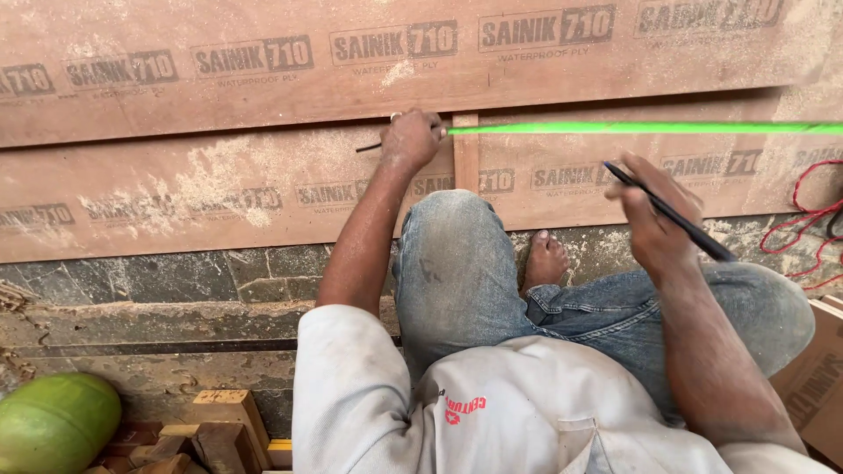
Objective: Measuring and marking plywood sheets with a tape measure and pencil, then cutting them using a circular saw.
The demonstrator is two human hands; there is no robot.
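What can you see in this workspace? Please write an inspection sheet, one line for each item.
Surface: plywood sheets lying flat, dusted with sawdust.
Job's things: green tape stretched to the right across the sheets; dark pencil.
Clutter: wood offcuts and a green round thing, lower left.
Grippers: left hand pins the tape's end; right hand holds the pencil.
Cables: red cord, right edge.
Surroundings: stone floor; cardboard box.

left hand [411,139] fisted, right hand [654,219] raised, pinching
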